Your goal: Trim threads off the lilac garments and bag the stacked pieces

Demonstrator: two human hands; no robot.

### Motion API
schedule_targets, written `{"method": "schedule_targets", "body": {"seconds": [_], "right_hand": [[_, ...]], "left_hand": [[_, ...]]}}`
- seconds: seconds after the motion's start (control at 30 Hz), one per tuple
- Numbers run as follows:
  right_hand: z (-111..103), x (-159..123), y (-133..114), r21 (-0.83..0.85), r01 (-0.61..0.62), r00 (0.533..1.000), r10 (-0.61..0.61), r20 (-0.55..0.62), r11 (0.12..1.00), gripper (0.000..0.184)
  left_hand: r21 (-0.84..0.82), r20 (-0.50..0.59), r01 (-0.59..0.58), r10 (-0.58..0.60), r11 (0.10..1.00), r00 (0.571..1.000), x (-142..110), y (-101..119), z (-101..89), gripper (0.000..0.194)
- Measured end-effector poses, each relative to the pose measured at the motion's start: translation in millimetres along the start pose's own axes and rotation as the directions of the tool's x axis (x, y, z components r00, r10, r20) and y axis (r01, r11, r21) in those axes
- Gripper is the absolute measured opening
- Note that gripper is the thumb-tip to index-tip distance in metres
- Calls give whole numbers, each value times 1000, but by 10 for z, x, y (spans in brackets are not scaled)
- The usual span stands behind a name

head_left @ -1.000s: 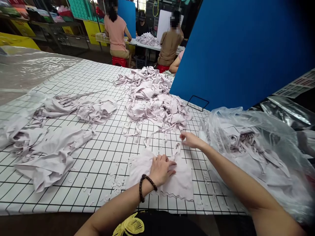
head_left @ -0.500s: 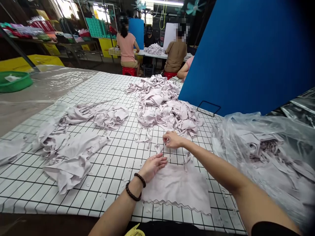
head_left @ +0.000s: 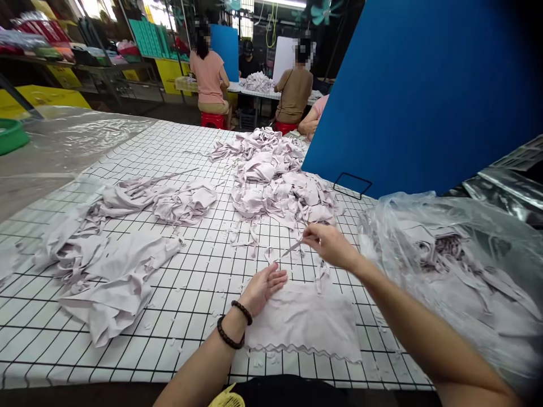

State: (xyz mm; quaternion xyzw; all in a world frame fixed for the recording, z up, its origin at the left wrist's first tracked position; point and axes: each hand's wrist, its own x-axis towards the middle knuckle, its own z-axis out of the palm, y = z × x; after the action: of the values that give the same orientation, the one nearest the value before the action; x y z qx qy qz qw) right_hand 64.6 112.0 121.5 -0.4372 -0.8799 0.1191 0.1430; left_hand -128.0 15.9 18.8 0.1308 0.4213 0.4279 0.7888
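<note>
A pale pinkish-grey camisole lies flat in front of me, its wavy hem towards my body. My right hand pinches a thin strap and holds it stretched above the table, off the garment's upper left side. Fingers extended, my left hand rests at the top left edge of the camisole; its thumb is near the lower end of the strap, and I cannot tell whether it touches. Another thin strap lies loosely curled at the garment's upper right.
Matching garments form a pile ahead and a looser heap at left. A clear plastic bag of garments lies at right, below a tilted blue board. Small white scraps dot the grid-patterned tabletop. Several people sit beyond.
My right hand has moved right and drawn the strap out straight. The left hand stays nearly where it was on the camisole. The view has shifted slightly to the right.
</note>
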Motion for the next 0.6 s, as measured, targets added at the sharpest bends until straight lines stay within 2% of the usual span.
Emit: {"method": "schedule_targets", "body": {"seconds": [0.07,0.1,0.17,0.2,0.27,0.33,0.37,0.4,0.47,0.53,0.6], "right_hand": [[272,-266,-288,-97,132,988,-138,-65,987,16],[423,-397,-418,-139,215,974,-222,-37,967,18],[684,-632,-619,-164,301,952,-305,-1,939,22],[773,-728,-682,-132,304,952,-307,-2,943,22],[848,-866,-727,44,221,975,-220,-34,974,17],[814,-930,-683,338,12,999,4,-47,941,17],[779,-937,-642,488,-111,989,146,-33,866,20],[745,-929,-597,616,-222,959,285,-4,756,22],[704,-882,-528,781,-369,871,481,100,505,28],[715,-808,-518,846,-449,821,507,263,288,35],[769,-727,-566,840,-524,799,424,427,143,41]], "left_hand": [[-12,58,33,-32,999,998,-40,21,35,48],[-15,99,39,-37,999,994,-60,28,56,46],[-34,164,22,-16,999,986,-92,34,99,40],[-56,173,9,1,998,985,-101,36,118,36],[-112,145,-8,24,994,989,-101,46,144,29],[-149,114,-22,39,989,993,-88,73,155,26],[-153,115,-31,48,988,992,-83,93,158,27],[-150,122,-40,59,988,991,-80,114,161,28],[-140,144,-60,80,988,986,-82,157,176,29],[-127,157,-83,103,988,982,-92,185,203,30],[-117,160,-110,128,987,979,-103,196,231,30]]}}
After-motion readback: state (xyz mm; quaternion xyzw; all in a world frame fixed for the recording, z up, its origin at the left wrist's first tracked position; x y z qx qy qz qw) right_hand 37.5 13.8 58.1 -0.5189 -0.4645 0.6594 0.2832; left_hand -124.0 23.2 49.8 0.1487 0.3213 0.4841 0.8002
